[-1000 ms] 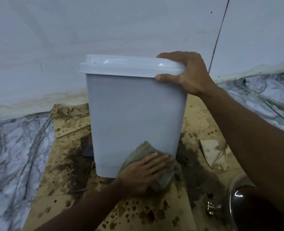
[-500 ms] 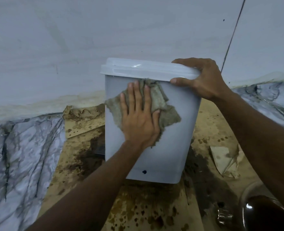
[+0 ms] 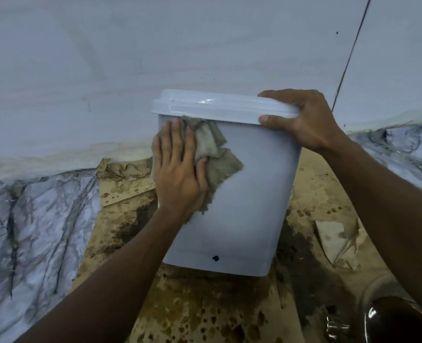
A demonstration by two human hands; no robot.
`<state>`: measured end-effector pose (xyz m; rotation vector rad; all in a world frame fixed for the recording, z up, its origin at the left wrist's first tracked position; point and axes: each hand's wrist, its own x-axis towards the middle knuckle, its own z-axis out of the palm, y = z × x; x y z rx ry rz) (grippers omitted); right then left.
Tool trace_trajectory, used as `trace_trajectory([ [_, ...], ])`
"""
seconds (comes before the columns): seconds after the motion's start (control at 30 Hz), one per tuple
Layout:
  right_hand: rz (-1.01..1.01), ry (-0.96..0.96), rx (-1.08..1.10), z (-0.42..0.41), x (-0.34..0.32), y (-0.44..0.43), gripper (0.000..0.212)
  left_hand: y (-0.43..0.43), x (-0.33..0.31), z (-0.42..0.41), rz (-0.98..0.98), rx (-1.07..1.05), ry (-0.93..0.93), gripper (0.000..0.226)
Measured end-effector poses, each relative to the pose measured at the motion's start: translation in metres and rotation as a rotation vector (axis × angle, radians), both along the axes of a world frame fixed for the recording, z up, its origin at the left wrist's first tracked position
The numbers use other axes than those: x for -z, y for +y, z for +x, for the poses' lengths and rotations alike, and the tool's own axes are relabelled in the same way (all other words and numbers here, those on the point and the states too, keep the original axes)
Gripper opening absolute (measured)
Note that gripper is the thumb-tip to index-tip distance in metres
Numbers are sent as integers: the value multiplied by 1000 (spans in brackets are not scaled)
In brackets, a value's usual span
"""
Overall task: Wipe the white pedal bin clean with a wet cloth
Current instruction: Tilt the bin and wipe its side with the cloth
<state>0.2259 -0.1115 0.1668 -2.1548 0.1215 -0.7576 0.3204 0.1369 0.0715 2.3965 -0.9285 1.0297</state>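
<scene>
the white bin [image 3: 249,189] stands on wet, stained cardboard [image 3: 205,305] close to the pale wall [image 3: 155,58], with its lid [image 3: 217,105] down. the left hand [image 3: 177,169] lies flat on the bin's front near the upper left corner, fingers straight and close together, pressing a grey cloth [image 3: 217,157] against the plastic just under the lid. the cloth sticks out to the right of the hand. the right hand [image 3: 306,120] grips the lid's right corner, fingers curled over the top, thumb on the front edge. a small dark spot [image 3: 215,258] sits low on the bin's front. marbled floor [image 3: 31,231] lies left of the cardboard.
</scene>
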Motion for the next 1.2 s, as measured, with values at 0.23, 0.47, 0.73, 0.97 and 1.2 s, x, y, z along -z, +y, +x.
trace_trajectory([
  [0.23,13,5,1,0,-1,0,46,-45,-10,-26,-397,-223,139,62],
  [0.47,35,3,20,2,0,-1,35,-63,-16,-31,-414,-302,178,70],
  [0.73,37,-7,26,2,0,-3,32,-97,4,-68,-76,-32,76,69],
  [0.97,29,19,23,-2,0,-4,40,-101,16,-88,329,260,-93,71],
  [1.2,32,-29,4,-4,4,-6,50,-59,2,-43,281,317,-172,67],
])
